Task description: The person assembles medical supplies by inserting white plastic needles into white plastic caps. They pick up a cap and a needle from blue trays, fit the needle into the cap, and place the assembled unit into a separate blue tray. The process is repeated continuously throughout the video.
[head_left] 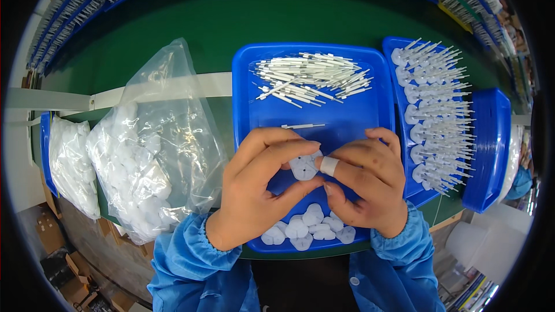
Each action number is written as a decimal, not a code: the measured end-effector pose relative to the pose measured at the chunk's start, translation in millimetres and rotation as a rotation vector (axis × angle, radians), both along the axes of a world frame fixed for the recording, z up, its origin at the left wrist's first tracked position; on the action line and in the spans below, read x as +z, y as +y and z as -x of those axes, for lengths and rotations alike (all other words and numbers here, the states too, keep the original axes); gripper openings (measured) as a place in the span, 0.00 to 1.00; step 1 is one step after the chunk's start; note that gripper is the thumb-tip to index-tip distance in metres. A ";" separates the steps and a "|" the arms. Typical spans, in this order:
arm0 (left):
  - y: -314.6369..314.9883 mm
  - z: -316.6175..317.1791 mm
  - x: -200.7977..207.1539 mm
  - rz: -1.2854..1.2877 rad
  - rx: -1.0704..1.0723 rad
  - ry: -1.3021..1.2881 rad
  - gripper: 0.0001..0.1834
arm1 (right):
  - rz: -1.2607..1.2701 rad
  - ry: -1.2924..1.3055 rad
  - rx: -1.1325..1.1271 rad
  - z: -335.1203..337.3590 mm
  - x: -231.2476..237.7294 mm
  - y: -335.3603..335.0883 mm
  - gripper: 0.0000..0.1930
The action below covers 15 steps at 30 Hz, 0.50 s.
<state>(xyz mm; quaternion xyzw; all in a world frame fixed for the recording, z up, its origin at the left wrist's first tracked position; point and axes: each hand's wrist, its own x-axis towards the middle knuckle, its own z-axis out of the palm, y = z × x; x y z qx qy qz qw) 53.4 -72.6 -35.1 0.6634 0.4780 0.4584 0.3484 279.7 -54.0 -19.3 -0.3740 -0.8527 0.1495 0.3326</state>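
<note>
Over a blue tray (245, 110) my two hands meet at a small white lobed plastic piece (305, 166) with little dark holes in its face. My left hand (254, 182) pinches it between thumb and fingers from the left. From the other side, my right hand (370, 179), with white tape round one finger, presses a fingertip on its right edge; its other fingers are curled. Just beyond my left fingers, one thin white stick (303, 126) lies alone. More such sticks (312, 78) are heaped in the tray's far part. Several similar white pieces (309, 228) lie at its near edge.
A second blue tray (399, 52) at right holds rows of white pieces with sticks standing in them. Stacked blue trays (491, 150) stand beyond it. At left lie a large clear bag (153, 156) of white pieces and another filled bag (72, 162). The table (277, 11) is green.
</note>
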 end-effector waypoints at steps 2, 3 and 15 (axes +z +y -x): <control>0.3 0.0 -0.3 -0.008 0.004 0.000 0.29 | -0.014 -0.007 0.001 0.8 -0.9 -0.2 0.16; 1.2 0.7 0.2 -0.015 -0.001 0.014 0.29 | -0.033 -0.015 -0.006 1.6 -0.6 -0.5 0.17; 0.9 3.1 3.4 0.044 -0.049 -0.021 0.32 | 0.028 0.010 -0.033 2.9 0.4 3.1 0.21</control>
